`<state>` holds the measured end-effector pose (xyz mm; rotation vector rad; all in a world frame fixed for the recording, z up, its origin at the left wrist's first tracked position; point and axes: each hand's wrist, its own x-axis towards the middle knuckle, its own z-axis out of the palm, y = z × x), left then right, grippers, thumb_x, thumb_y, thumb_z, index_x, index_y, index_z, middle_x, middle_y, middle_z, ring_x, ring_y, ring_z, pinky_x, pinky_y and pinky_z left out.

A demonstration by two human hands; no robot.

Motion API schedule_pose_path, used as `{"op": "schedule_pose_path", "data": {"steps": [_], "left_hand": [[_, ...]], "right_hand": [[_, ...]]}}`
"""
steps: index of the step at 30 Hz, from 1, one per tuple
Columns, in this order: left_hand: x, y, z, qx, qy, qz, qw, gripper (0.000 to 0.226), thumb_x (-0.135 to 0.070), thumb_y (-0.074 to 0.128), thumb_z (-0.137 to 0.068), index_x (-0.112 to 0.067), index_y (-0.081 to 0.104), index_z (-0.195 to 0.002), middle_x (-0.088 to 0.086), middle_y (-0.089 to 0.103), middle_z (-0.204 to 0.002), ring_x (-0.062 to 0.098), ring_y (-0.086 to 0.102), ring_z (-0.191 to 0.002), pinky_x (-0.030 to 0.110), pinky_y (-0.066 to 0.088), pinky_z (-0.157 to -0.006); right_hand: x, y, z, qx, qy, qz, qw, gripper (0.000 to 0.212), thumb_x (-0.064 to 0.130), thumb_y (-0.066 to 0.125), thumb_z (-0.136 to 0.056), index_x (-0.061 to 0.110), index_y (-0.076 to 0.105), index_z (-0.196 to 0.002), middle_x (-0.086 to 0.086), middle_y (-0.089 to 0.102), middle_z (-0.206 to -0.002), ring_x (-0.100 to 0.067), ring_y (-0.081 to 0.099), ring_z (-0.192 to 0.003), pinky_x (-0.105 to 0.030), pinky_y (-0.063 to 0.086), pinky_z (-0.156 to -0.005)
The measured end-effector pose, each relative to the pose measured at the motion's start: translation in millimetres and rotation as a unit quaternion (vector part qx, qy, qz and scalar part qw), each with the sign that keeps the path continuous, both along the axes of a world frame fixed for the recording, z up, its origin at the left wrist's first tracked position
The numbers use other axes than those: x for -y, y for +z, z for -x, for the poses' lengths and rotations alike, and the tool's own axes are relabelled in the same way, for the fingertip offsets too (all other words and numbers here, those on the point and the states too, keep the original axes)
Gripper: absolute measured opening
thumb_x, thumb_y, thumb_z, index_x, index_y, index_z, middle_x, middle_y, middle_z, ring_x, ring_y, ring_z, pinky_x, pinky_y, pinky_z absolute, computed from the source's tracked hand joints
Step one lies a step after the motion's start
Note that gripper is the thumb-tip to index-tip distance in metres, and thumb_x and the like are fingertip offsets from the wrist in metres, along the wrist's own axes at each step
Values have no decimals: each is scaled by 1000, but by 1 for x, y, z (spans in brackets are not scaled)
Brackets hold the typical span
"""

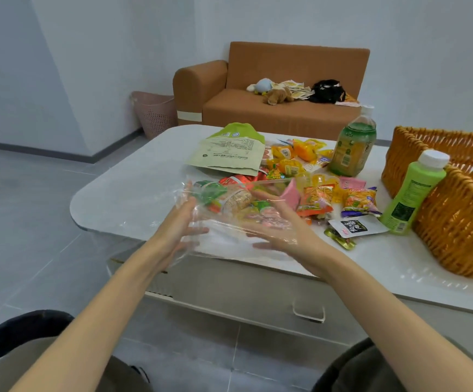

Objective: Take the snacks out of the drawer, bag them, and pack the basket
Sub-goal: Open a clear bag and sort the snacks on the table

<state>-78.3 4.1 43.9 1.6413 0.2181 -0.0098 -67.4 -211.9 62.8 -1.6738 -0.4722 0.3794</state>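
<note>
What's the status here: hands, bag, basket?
Both open: left hand and right hand flank the clear bag. Loose snacks on the table; none visible in the basket. A light-green bottle leans against its outside.

Bare worktop point(122, 193) along the left edge. Middle crowded with snack packets point(314, 176); juice bottle point(352, 145) and green bottle point(410, 193) front the basket point(456, 222), right edge.
</note>
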Motion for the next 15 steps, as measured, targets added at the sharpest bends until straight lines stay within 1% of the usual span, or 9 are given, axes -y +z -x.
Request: {"op": "schedule_pose_path", "data": {"steps": [2, 3, 5, 7, 9, 11, 12, 14, 15], "left_hand": [[-17, 6, -1, 18, 30, -13, 999, 45, -46, 28, -102, -57, 14, -143, 1, 62, -121, 20, 62, -102, 37, 47, -83], [-26, 8, 0, 22, 42, -17, 999, 45, -46, 28, -102, -56, 14, -144, 1, 63, -120, 21, 62, -102, 37, 47, -85], [-43, 12, 3, 21, 62, -11, 998, 47, -48, 31, -101, -52, 16, -145, 1, 63, -119, 23, 62, -104, 39, 47, -89], [-57, 16, 8, 10, 77, 7, 997, 50, -50, 35, -99, -49, 18, -146, 3, 63, -120, 26, 62, -106, 38, 46, -90], [-71, 19, 12, 3, 93, 32, 995, 53, -52, 41, -96, -46, 21, -146, 6, 63, -120, 27, 62, -106, 36, 47, -86], [-83, 23, 16, 8, 96, 40, 995, 59, -52, 49, -92, -48, 23, -145, 6, 63, -118, 27, 65, -102, 35, 48, -83], [-89, 26, 17, 8, 94, 40, 995, 66, -53, 55, -87, -51, 24, -145, 6, 63, -116, 28, 66, -100, 34, 49, -81], [-99, 29, 20, 7, 88, 37, 995, 77, -55, 59, -73, -55, 25, -142, 6, 64, -115, 27, 68, -100, 35, 51, -81], [-104, 30, 21, 5, 89, 32, 996, 78, -56, 59, -70, -56, 26, -141, 6, 64, -115, 27, 68, -99, 35, 51, -83]], "right_hand": [[-1, 0, -10, 19, -86, 3, 996, 37, 12, 71, -86, 25, 58, -118, -4, 65, -116, -12, 65, -97, -24, 57, -78], [-1, -2, -16, 36, -139, 16, 990, 27, 8, 67, -88, 24, 61, -110, -1, 67, -108, -10, 65, -91, -21, 57, -73], [-4, -10, -31, 84, -223, 45, 970, 23, 4, 62, -88, 22, 63, -102, 2, 68, -102, -13, 65, -93, -27, 56, -78], [-7, -14, -42, 118, -268, 72, 954, 25, 2, 61, -88, 17, 63, -107, 3, 66, -106, -16, 62, -100, -31, 54, -85], [-14, -18, -53, 140, -276, 116, 944, 30, 2, 60, -88, 13, 61, -116, 1, 63, -114, -16, 59, -106, -34, 51, -92], [-21, -23, -65, 200, -262, 195, 924, 34, 3, 59, -88, 12, 60, -121, -2, 60, -123, -19, 57, -111, -38, 45, -100], [-26, -26, -71, 237, -246, 233, 911, 35, 6, 59, -88, 12, 60, -122, -3, 59, -126, -20, 55, -115, -37, 41, -104], [-41, -30, -79, 272, -197, 275, 901, 39, 16, 60, -88, 16, 57, -127, -4, 54, -135, -19, 44, -127, -31, 32, -107], [-49, -33, -82, 272, -159, 294, 902, 45, 23, 60, -89, 19, 53, -132, -4, 47, -142, -21, 35, -134, -32, 27, -109]]}}
